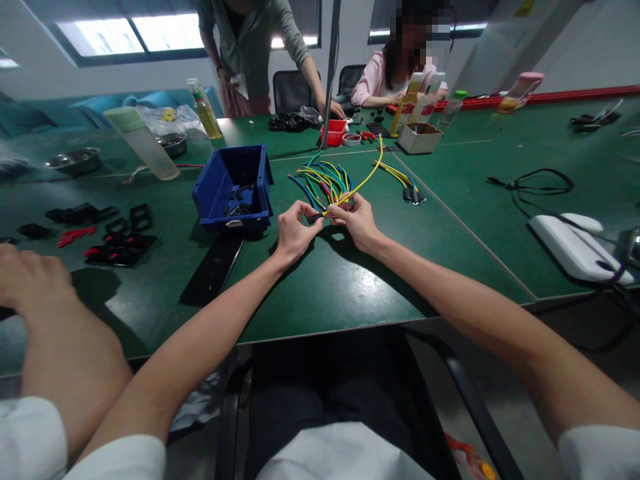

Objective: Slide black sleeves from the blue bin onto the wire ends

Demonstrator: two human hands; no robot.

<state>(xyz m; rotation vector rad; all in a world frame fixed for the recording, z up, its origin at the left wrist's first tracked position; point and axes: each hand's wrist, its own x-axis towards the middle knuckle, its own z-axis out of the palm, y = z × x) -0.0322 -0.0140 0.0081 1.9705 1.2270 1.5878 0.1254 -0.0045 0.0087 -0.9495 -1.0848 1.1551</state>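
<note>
Two hands meet over the middle of the green table (325, 287). The left hand (294, 230) has thumb and forefinger closed narrowly on a small black connector (315, 217). The right hand (356, 220) is just beside it, fingertips pinched on the near end of a yellow wire (367, 177) that arcs up and away toward the far side. The step looks like seating that wire end in the connector. It would go best with the connector held steady and square to the wire, the right grip close to the tip so the wire cannot buckle, and a straight push rather than a twist. The joint itself is hidden by the fingers, so how far in the wire sits cannot be told. The bundle of coloured wires (323, 180) fans out right behind the fingers, and loose strands could snag or be taken for the right one. A blue bin (235, 183) of black parts stands near the left hand, with a flat black strip (213, 270) lying before it. A finished-looking set of yellow leads with black plugs (406, 187) lies to the right. Black and red plastic parts (120, 247) lie well to the left, by a neighbour's hand (25, 277). Two more people work at the far end.
</note>
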